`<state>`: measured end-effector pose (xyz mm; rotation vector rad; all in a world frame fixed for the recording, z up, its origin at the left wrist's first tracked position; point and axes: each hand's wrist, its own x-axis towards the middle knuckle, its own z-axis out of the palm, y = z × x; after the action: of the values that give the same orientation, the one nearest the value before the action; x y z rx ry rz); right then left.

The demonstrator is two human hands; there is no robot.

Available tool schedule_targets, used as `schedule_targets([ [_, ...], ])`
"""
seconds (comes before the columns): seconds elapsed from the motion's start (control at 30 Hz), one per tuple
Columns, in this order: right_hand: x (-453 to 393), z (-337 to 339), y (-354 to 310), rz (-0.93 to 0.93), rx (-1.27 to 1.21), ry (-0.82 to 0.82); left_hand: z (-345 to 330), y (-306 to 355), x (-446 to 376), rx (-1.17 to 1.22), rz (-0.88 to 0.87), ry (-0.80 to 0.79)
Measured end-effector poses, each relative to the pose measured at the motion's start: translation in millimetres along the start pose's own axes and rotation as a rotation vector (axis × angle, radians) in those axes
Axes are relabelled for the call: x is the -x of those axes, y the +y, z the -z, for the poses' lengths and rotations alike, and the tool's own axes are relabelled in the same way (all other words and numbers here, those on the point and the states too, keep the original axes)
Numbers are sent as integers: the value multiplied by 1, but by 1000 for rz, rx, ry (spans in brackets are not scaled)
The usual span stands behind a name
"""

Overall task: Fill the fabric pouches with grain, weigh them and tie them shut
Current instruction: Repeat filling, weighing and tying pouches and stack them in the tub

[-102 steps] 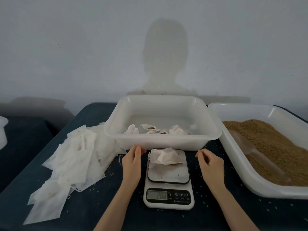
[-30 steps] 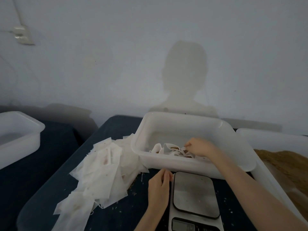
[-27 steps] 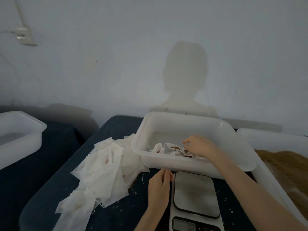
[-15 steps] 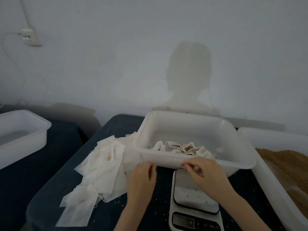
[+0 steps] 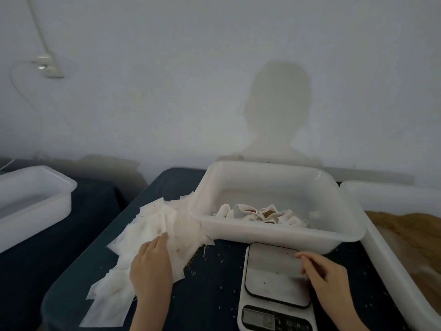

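Reaching for the next empty pouch, scale plate bare

Nearest me, my right hand hovers over the right edge of the scale, fingers loosely curled; whether they pinch anything I cannot tell. My left hand lies flat, fingers straight, on the heap of empty pouches, which spreads left and away from it, so the left is clearly the nearer hand for picking one. Beyond the scale sits the white tub of filled pouches; the grain tray is far right
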<state>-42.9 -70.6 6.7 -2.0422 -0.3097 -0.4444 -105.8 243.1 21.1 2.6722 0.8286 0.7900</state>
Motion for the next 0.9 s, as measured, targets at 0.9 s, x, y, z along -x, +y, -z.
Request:
schedule_targets([
  [0.9,-8,1,-56,-182,-403,-45,-1,145,31,1067,-89,-618],
])
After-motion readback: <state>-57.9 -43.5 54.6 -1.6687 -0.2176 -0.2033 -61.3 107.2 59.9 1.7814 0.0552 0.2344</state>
